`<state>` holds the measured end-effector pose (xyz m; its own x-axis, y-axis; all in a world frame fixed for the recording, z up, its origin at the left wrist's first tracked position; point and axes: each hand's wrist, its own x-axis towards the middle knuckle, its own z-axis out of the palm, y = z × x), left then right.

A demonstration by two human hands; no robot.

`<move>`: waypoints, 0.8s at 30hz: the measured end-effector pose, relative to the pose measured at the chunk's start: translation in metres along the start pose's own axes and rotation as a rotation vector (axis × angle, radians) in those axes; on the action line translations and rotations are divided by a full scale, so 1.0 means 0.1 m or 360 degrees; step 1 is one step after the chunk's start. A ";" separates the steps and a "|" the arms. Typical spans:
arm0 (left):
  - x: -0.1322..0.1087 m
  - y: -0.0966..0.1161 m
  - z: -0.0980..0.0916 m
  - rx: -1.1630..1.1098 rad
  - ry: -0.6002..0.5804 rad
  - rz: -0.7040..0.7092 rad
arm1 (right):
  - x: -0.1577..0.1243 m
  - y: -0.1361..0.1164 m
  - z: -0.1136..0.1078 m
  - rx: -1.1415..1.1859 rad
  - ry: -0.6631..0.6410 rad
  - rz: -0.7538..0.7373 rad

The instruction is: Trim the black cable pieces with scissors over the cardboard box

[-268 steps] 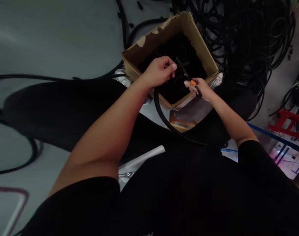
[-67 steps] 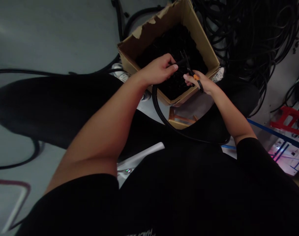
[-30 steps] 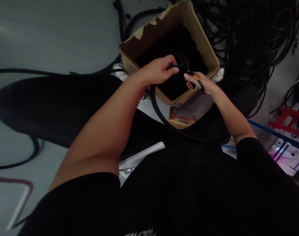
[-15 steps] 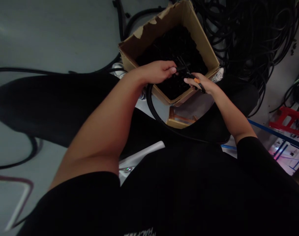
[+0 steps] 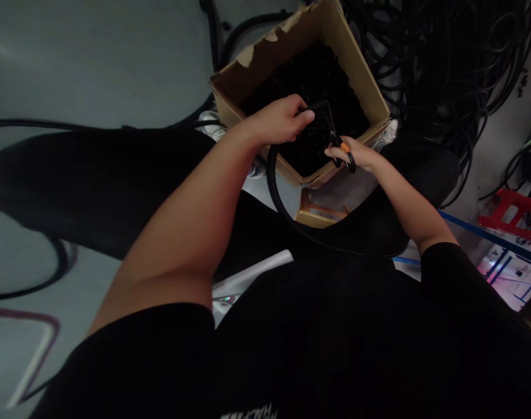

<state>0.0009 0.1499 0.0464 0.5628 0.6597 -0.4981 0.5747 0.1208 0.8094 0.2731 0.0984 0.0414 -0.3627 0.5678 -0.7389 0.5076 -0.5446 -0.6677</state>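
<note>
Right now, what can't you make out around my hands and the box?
In the head view:
Black tube inside the left hand: covered by that hand.
Tips of the scissors in the right hand: lost against the dark; contact with the tube unclear.
Black contents of the cardboard box: too dark to tell apart.
Far part of the tube heap: cut off by the top edge.
White lettering on the shirt: cut off by the bottom edge.

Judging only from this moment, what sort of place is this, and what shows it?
Probably a workshop or small factory: a heap of black tubing lies on the grey floor, a cardboard box holds dark pieces, and the right hand grips black-and-orange scissors.
</note>
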 end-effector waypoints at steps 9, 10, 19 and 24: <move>0.13 -0.16 0.16 0.0127 0.0147 -0.0021 | 0.13 0.06 0.08 -0.0026 -0.0042 -0.0124; 0.15 -0.19 0.16 0.0149 0.0144 0.0003 | 0.13 0.04 0.08 0.0005 -0.0023 -0.0115; 0.20 -0.26 0.16 0.0305 0.0170 0.0019 | 0.09 -0.06 0.11 0.0284 0.0221 -0.0079; 0.16 -0.17 0.10 0.0334 0.0154 -0.0108 | 0.07 -0.14 0.10 0.0257 0.0150 -0.0244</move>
<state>0.0061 0.1506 0.0210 0.4649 0.7246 -0.5088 0.7260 0.0169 0.6875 0.2558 0.1033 0.0448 -0.3473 0.7025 -0.6211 0.3177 -0.5351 -0.7828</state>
